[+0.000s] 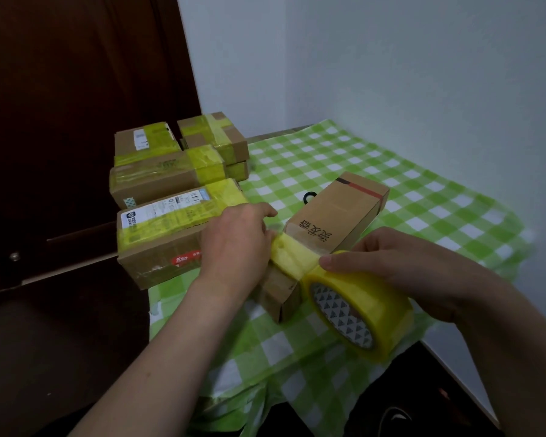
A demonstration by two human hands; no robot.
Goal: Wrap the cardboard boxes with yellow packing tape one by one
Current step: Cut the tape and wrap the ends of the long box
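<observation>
a long cardboard box (334, 212) is laid on a green-and-white checked cloth (423, 197), its near end turned toward the person. a yellow tape strip (293, 257) is stretched across the top edge of that near end, running from the left hand (237, 244) to the tape roll (360, 310). the roll is held on edge just beside the box's near right corner, close above the cloth. it is gripped by the right hand (404, 263), with the thumb laid on top where the strip leaves the roll and the fingers curled over the far side. the left hand is set against the box's near left corner at the strip's end. its fingertips are hidden behind the hand, so it cannot be told whether anything is pinched. several taped boxes (164, 175) are gathered at the cloth's left edge, in front of a dark door (76, 89). a small black object (309, 196) is partly seen behind the long box.
</observation>
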